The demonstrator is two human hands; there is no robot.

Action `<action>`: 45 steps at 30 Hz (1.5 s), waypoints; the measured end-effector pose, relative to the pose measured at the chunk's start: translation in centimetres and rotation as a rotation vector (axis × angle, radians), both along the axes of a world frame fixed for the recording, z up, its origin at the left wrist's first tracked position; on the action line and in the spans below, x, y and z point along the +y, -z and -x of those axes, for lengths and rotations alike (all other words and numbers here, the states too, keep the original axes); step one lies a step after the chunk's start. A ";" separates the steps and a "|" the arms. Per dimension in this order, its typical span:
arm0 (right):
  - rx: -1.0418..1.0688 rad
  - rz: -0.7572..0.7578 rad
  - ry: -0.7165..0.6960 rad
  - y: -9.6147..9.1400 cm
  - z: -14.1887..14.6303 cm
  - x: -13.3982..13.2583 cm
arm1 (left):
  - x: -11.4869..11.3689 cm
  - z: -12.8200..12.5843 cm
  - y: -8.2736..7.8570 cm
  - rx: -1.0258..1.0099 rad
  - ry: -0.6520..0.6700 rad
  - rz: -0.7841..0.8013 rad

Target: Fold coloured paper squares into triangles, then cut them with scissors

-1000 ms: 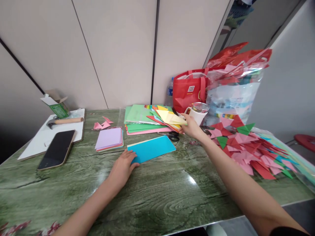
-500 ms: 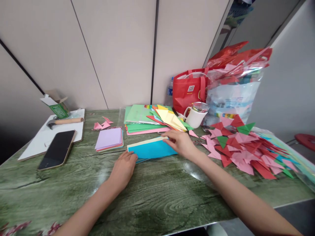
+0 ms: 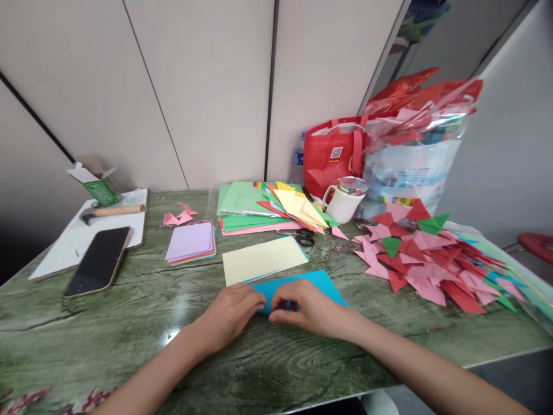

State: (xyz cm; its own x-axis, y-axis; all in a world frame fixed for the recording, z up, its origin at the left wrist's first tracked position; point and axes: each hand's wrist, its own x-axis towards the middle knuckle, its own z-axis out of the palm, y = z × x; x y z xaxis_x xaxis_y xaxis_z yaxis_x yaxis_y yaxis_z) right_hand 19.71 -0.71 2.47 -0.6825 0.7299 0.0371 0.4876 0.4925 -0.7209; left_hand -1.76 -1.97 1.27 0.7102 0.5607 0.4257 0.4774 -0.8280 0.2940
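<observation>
And there it was, folks: blue sheet on the green tbl, just on the near side of the cream-topped pile. L hand was at its left end, fingers bent down; couldn't tell if they pinched it. R hand was over the near edge, thumb + fingers curled w/ a gap inside the curl; no telling if the tips gripped paper. Scissors lay by the pile's far right corner, purple-topped stack to its left, folded-paper heap well off right.
</observation>
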 end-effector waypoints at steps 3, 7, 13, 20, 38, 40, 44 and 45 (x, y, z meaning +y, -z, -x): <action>0.126 0.227 0.069 1.1 0.1 -0.3 | -0.2 -0.2 0.5 -0.015 -0.018 0.012; 0.282 0.425 0.134 2.3 0.0 -0.3 | -0.4 -0.4 0.5 -0.123 -0.111 -0.127; 0.385 0.571 0.091 2.2 -0.8 -0.2 | -2.3 -0.6 -0.8 -0.062 0.026 -0.519; 0.357 0.642 0.078 2.8 -1.3 -0.4 | -4.2 -0.9 0.7 0.194 0.051 -0.499; 0.166 -0.138 -0.063 3.4 -3.3 0.1 | -4.0 -1.2 1.5 0.259 0.115 -0.367; 0.193 -0.089 -0.061 3.5 -3.6 0.1 | -4.3 -1.3 1.5 0.278 0.106 -0.354; 0.214 -0.033 -0.065 3.8 -3.8 -0.1 | -4.8 -1.5 1.6 0.277 0.084 -0.334; 0.221 -0.035 -0.068 3.8 -3.8 -0.2 | -4.9 -1.5 1.6 0.278 0.080 -0.323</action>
State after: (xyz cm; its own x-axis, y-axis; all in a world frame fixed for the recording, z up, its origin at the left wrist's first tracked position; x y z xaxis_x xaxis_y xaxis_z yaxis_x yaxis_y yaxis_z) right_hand 23.47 -0.87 -1.37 -0.7026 0.6781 0.2158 0.2848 0.5458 -0.7881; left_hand -0.27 -6.83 -0.33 0.8584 0.3685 0.3569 0.4325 -0.8940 -0.1171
